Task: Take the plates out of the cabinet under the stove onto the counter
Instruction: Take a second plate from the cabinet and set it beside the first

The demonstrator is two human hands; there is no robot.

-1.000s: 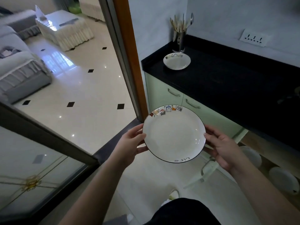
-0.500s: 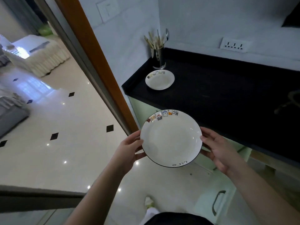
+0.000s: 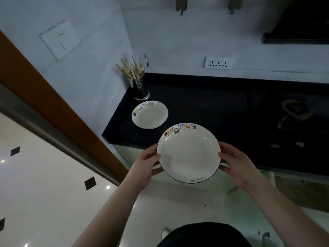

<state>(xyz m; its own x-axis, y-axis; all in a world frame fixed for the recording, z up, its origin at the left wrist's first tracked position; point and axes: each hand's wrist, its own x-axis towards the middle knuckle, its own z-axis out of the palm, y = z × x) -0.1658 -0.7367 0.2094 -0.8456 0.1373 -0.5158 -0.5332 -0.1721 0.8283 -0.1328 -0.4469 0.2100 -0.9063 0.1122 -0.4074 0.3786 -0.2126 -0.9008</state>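
At the front edge of a black kitchen counter (image 3: pixel 204 107), a person holds a white plate (image 3: pixel 188 154) level between two bare hands. The left hand (image 3: pixel 146 166) closes on the plate's left rim, thumb on top and fingers beneath; the right hand (image 3: pixel 236 164) grips the opposite rim the same way. The plate, trimmed with a row of small cartoon figures along its far edge, hangs partly above the counter's front edge without touching it. A second plate (image 3: pixel 150 114) of matching design rests on the counter near the left corner, just in front of a metal utensil holder (image 3: pixel 141 88) filled with chopsticks. A wall socket (image 3: pixel 219 62) sits above the counter.
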